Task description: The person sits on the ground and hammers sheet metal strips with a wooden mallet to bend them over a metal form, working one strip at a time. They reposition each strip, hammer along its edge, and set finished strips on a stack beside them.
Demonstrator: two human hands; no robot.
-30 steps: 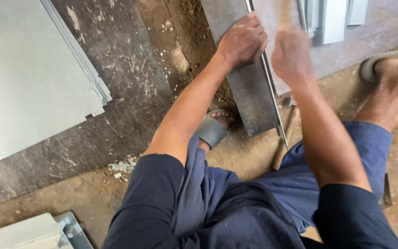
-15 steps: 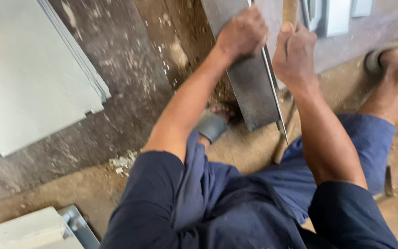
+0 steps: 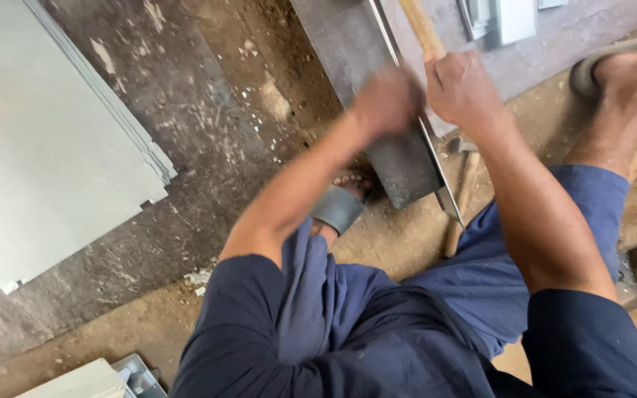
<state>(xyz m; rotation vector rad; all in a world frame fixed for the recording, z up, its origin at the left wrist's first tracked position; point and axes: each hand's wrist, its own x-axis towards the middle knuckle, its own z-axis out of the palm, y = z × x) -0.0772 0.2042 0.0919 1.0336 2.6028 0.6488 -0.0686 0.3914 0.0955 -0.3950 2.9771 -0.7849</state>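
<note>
Right hand (image 3: 462, 88) is closed round a wooden handle (image 3: 422, 28) that runs up and away from the fist toward the top edge of the view; the tool's head is out of sight, so I cannot tell what kind of tool it is. Left hand (image 3: 386, 99) is blurred and sits pressed down on a grey metal sheet (image 3: 399, 158), fingers curled over its top; whether it grips the sheet's edge or only bears on it I cannot tell

That sheet lies on the dirt floor (image 3: 208, 96) with its long axis running from the top of the view down toward the person, its near end just beside a sandalled foot (image 3: 340, 203). A folded edge (image 3: 436, 177) runs along the sheet's right side, and that edge lies directly between the two hands: the left hand is on the sheet just left of it, the right hand just to its right with the handle roughly in line with it. Of the two, the right hand is the nearer to the fold

A second wooden handle (image 3: 460, 206) lies on the floor just right of the sheet's near end. A stack of pale panels (image 3: 46, 147) lies well apart at the left edge, and the other foot (image 3: 628, 74) is planted at the right
</note>
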